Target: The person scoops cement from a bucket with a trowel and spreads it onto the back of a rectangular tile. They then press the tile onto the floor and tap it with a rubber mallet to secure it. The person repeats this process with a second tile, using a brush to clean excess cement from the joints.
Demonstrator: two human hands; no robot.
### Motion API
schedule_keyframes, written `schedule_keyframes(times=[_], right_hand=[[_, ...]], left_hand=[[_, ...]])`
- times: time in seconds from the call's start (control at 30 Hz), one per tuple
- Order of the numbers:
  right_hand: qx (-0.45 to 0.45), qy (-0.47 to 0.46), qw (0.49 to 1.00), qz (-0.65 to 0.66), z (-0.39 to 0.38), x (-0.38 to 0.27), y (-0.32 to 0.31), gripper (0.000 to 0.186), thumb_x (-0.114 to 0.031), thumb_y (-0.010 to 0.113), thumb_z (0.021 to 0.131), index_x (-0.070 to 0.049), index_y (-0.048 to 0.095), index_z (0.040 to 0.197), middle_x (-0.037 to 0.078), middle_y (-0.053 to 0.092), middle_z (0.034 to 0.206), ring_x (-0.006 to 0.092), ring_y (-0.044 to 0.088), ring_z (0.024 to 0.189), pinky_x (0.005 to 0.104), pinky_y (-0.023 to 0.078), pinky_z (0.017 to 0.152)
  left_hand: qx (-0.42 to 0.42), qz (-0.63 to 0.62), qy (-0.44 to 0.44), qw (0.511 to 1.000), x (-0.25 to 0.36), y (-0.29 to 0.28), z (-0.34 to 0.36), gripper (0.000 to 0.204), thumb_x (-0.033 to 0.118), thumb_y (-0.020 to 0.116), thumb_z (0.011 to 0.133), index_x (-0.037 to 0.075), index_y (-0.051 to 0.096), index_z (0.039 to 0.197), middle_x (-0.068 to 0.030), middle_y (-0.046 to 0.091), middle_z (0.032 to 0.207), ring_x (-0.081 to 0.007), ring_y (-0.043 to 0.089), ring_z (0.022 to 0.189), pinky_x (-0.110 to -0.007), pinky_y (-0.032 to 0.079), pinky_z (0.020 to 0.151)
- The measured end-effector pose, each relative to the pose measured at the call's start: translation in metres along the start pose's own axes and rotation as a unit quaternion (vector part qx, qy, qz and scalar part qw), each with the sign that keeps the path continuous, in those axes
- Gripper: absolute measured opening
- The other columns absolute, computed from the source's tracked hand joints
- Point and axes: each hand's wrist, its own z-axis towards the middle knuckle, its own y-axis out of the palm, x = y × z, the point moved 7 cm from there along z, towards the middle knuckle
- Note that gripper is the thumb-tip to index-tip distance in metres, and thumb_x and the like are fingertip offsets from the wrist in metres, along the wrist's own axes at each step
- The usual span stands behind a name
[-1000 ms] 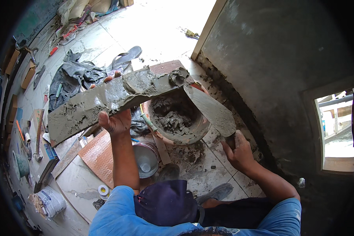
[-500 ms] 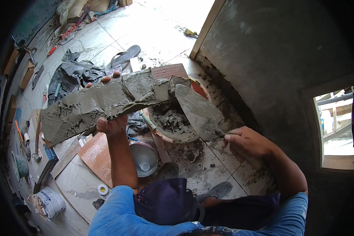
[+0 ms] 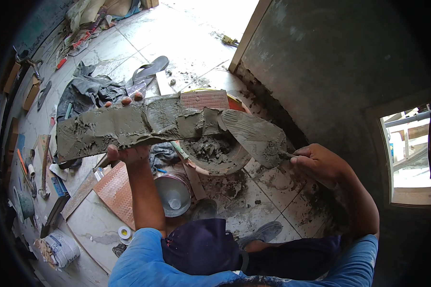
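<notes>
My left hand [image 3: 129,154] grips a long flat strip [image 3: 107,126] from below, fingertips over its far edge. Wet grey mortar coats its top, with thicker lumps toward the right end. Behind that end a pink patterned tile piece [image 3: 203,99] shows. My right hand [image 3: 321,165] holds the handle of a steel trowel, whose mortar-smeared blade [image 3: 254,138] lies flat at the strip's right end. Beneath both is a round bucket [image 3: 225,170] containing dark lumpy mortar [image 3: 207,149], partly hidden by strip and blade.
Grey cloth [image 3: 88,88], sandals [image 3: 149,71], a metal pail [image 3: 172,193], bubble wrap [image 3: 115,186], a tape roll [image 3: 124,233], a hammer [image 3: 44,189] and a torn sack [image 3: 60,246] lie on the tiled floor. A plastered wall [image 3: 311,57] with a low opening [image 3: 409,153] stands right.
The strip has tilted more level, its right end lower. The trowel blade has moved down alongside it, and my right hand has shifted right and turned around the handle.
</notes>
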Motion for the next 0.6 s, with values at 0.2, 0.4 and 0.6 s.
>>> schedule_keyframes(times=[0.2, 0.4, 0.6], right_hand=[[0.044, -0.008, 0.994, -0.096, -0.015, 0.014, -0.023, 0.038, -0.032, 0.057, 0.091, 0.003, 0.066, 0.081, 0.008, 0.058, 0.059, 0.0161, 0.058, 0.056, 0.0328, 0.045, 0.056], [0.081, -0.193, 0.941, -0.266, -0.011, -0.058, -0.012, 0.034, -0.029, 0.062, 0.087, 0.004, 0.061, 0.076, 0.018, 0.056, 0.061, 0.0331, 0.055, 0.054, 0.0389, 0.044, 0.055], [0.068, -0.116, 0.937, -0.321, 0.010, -0.067, -0.025, 0.037, -0.034, 0.062, 0.087, 0.002, 0.066, 0.084, 0.021, 0.059, 0.066, 0.0377, 0.059, 0.062, 0.0431, 0.046, 0.060]], left_hand=[[0.059, -0.003, -0.017, 0.998, 0.008, -0.026, -0.005, 0.096, 0.050, 0.075, 0.071, 0.013, 0.028, 0.146, -0.0210, 0.037, 0.135, -0.0460, 0.026, 0.136, -0.062, 0.032, 0.110], [0.054, -0.007, -0.074, 0.996, -0.017, -0.012, -0.008, 0.098, 0.053, 0.076, 0.072, 0.017, 0.027, 0.147, -0.0220, 0.044, 0.134, -0.0499, 0.034, 0.130, -0.061, 0.036, 0.106], [0.029, -0.063, -0.090, 0.994, -0.032, -0.001, -0.010, 0.104, 0.053, 0.080, 0.068, 0.013, 0.025, 0.147, -0.0221, 0.040, 0.132, -0.0470, 0.033, 0.128, -0.062, 0.041, 0.103]])
